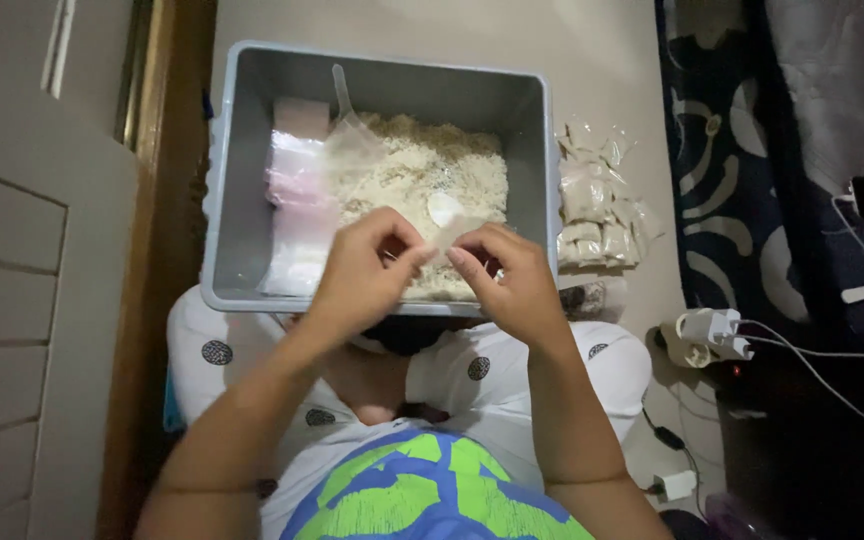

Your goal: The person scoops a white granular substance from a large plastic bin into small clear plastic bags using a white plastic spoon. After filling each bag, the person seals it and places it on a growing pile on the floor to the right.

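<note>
Pinching a small clear bag (444, 222) at its mouth w/ both hands, right over the near edge of the grey tub (252, 150). Left hand (357, 275) has thumb + forefinger nipped on the left edge of the bag, right hand (517, 280) same on the right edge, so both are clamped on the plastic, not loose. Bag looks empty or near it, tbh hard to tell bc it's see-through against the pale crumbly stuff (422, 175) heaped in the tub. Imo the trick here is rubbing the two film layers apart w/ fingertips rather than tugging, and keeping the mouth over the tub so any spill lands back in. Clear scoop (347, 125) sits stuck in the heap at the back, near enough to grab. Stack of flat bags (292, 210) lies in the tub's left side, filled packets (597, 205) piled on the floor just right of the tub.
</note>
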